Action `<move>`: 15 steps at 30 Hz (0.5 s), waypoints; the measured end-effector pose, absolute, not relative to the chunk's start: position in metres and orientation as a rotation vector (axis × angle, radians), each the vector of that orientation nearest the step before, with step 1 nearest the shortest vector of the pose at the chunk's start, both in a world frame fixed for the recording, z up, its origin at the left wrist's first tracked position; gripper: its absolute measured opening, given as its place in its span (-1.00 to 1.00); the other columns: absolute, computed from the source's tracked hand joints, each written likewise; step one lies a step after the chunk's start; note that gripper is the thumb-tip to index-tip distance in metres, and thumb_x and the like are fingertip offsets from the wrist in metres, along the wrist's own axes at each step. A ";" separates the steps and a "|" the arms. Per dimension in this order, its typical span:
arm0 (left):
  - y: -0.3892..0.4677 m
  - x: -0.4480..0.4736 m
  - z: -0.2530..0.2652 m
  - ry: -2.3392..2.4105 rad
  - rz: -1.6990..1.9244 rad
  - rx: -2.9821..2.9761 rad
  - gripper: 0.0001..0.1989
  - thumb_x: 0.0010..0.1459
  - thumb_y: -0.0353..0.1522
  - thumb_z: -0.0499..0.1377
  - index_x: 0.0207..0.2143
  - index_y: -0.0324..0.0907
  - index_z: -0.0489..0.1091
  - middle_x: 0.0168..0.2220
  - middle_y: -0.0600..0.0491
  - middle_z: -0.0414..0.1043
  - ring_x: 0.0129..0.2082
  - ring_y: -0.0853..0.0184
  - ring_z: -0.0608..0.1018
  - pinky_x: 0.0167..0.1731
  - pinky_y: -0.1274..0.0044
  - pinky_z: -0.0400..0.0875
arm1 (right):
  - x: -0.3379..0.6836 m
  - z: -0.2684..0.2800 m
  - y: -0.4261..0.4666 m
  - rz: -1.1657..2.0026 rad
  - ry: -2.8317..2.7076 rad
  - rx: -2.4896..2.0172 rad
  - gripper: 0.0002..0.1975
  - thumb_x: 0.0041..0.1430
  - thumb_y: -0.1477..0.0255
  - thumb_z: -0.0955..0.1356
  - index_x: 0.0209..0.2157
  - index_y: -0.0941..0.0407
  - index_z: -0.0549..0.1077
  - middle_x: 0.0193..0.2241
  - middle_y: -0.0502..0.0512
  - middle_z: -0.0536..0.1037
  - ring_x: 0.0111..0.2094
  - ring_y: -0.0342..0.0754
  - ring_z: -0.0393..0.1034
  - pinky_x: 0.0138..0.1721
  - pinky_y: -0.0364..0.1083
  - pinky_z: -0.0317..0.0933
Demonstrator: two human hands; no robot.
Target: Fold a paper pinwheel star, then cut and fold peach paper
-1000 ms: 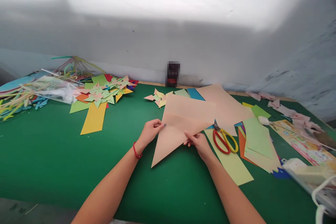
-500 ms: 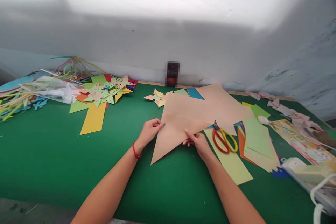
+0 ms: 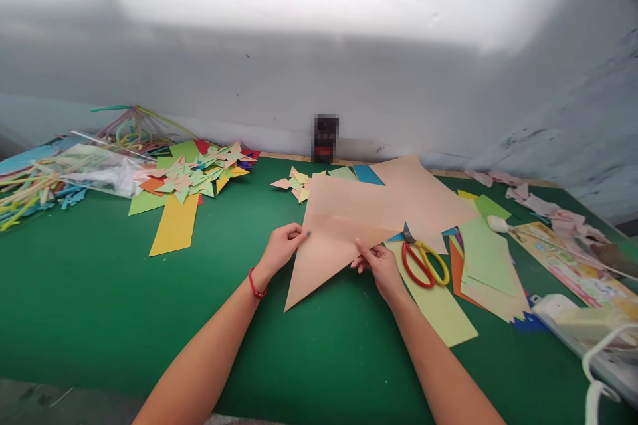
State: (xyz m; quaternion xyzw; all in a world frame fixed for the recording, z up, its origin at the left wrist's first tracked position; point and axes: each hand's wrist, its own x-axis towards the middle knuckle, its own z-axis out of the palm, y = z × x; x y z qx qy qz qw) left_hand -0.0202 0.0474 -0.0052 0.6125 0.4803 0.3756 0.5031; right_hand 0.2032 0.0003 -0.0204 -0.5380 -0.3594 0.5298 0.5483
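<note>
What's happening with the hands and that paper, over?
Left hand pinching the peach paper at its left edge. Right hand gripping its lower edge. Scissors lying close to the right hand, not touching it.

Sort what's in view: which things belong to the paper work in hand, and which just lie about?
In the job:
peach sheet, pinched by left hand and right hand
probably scissors, close by

Lying about, it seems:
clear plastic bag
crumpled pink pieces
white cable
</note>
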 end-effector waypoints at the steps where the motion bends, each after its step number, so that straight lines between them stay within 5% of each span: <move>1: 0.047 -0.020 -0.005 1.156 0.901 1.477 -0.70 0.05 -0.17 0.12 -0.51 -0.24 0.28 -0.59 0.17 0.20 -0.61 0.51 0.21 -0.62 0.65 0.04 | 0.205 -0.020 0.000 1.242 -0.831 -1.271 -0.61 -0.15 0.16 0.45 -0.48 0.21 0.38 -0.73 0.04 0.46 -0.69 -0.11 0.39 -0.73 -0.23 0.18; 9: 0.048 -0.020 -0.009 1.143 0.782 1.453 -0.69 0.07 -0.13 0.10 -0.49 -0.22 0.28 -0.68 0.21 0.16 -0.73 0.51 0.25 -0.74 0.65 0.13 | 0.221 -0.026 0.005 1.101 -0.797 -1.291 -0.59 -0.07 0.09 0.39 -0.57 0.15 0.27 -0.77 0.00 0.42 -0.70 -0.11 0.39 -0.73 -0.23 0.20; 15: 0.011 -0.038 0.005 1.432 1.062 1.505 -0.69 0.17 -0.20 -0.01 -0.10 -0.15 0.29 -0.20 0.01 0.44 -0.25 0.33 0.50 -0.26 0.49 0.39 | 0.218 -0.034 0.003 1.098 -0.952 -1.416 -0.59 0.01 0.05 0.31 -0.53 0.14 0.27 -0.77 -0.03 0.39 -0.74 -0.12 0.33 -0.71 -0.19 0.21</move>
